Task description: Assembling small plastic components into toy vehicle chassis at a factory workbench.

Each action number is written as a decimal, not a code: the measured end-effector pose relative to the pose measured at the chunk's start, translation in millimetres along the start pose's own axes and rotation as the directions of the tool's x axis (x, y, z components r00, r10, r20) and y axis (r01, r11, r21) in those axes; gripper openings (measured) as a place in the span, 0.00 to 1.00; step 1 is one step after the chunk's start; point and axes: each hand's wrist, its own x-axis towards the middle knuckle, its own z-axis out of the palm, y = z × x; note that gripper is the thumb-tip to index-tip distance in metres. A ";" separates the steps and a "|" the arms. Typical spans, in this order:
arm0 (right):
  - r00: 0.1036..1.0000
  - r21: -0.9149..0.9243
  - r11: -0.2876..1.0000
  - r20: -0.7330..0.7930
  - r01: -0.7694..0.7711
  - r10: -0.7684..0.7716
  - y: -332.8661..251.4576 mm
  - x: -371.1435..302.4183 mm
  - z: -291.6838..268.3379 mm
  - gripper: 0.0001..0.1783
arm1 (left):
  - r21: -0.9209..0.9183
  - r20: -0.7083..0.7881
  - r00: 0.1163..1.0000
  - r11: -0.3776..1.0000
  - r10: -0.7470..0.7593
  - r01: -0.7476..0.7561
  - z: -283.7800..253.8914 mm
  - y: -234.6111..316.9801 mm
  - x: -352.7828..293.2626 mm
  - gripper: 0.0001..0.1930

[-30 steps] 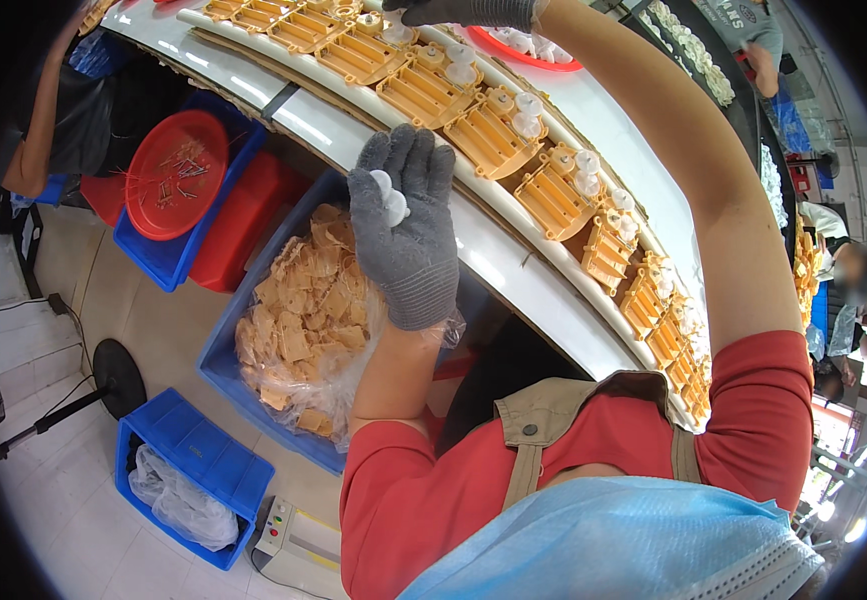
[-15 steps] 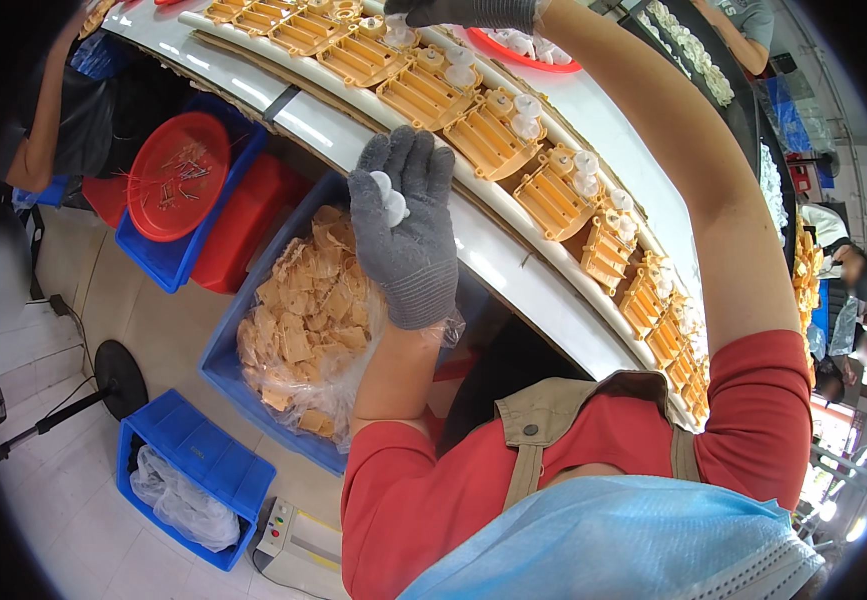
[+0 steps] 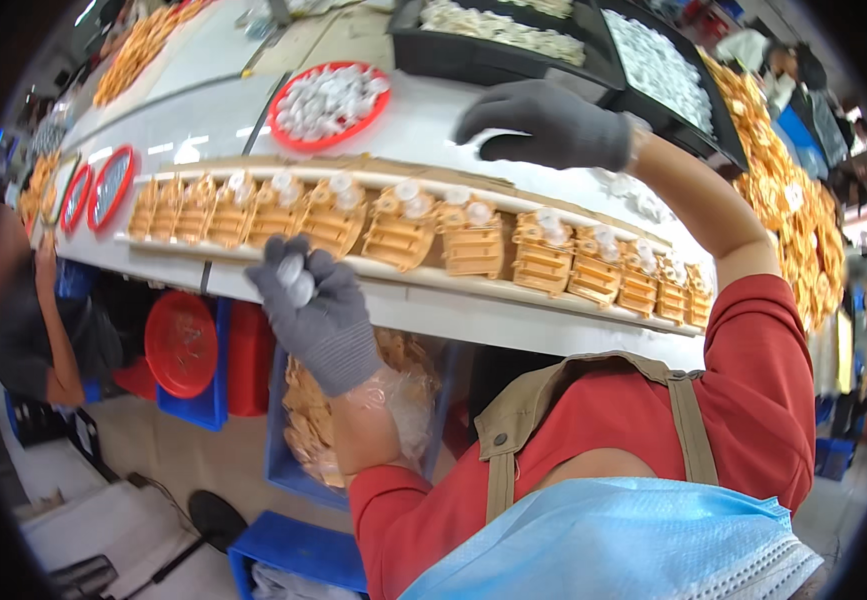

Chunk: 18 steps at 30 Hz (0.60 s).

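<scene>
My left hand (image 3: pixel 321 325), in a grey glove, is palm up at the table's near edge, fingers partly curled around small white round plastic parts (image 3: pixel 296 282). Just beyond it runs a long row of yellow-orange plastic housings (image 3: pixel 398 236), most topped with similar white round parts. My right hand (image 3: pixel 551 127), also gloved in grey, is over the table behind the row. Its fingers reach left with the thumb apart, and nothing shows between them; motion blurs it slightly.
A red dish (image 3: pixel 331 142) of white parts stands behind the row. Black trays (image 3: pixel 513 62) of white pieces sit at the back right, beside heaped yellow-orange parts (image 3: pixel 783 210). Below the table edge is a blue bin (image 3: pixel 278 440) of yellow-orange pieces. Another person (image 3: pixel 68 330) is at left.
The view has turned, showing more of the table. My right hand has left the row's far left part and moved right, toward the black trays. My left hand still cradles the white parts.
</scene>
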 end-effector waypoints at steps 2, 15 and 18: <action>0.981 -0.063 0.984 -0.118 -0.164 0.156 8.5 -71.5 -27.0 0.12 | 0.041 -0.166 0.957 0.968 -0.237 0.246 42.1 -44.3 24.8 0.19; 0.287 0.312 0.451 -0.452 -0.836 0.845 -122.2 -388.0 -52.8 0.11 | 0.734 0.679 0.592 0.378 -0.435 -0.564 147.5 -356.8 119.3 0.15; 0.106 0.413 0.341 -0.495 -0.845 0.862 -145.0 -430.2 -43.8 0.11 | 0.504 -0.071 0.658 0.543 -0.749 0.672 176.7 -426.0 140.7 0.47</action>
